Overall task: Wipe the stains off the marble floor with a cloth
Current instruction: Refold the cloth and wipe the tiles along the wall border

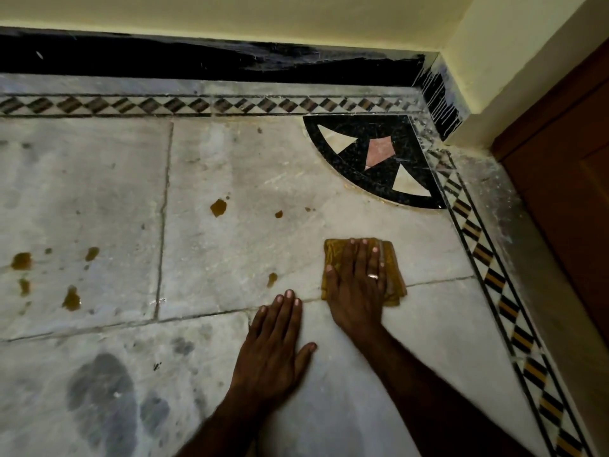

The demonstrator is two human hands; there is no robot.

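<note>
The right hand (357,285) presses flat, fingers straight, on a folded mustard-yellow cloth (392,268); the left hand (276,344) lies open.

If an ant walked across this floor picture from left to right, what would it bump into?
First the brown stains → floor joint → big brown stain → left hand → right hand pressing the yellow cloth → diamond border → wooden door.

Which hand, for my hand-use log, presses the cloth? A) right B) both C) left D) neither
A: the right hand lies flat on the cloth, while the left hand rests on bare floor.
</note>
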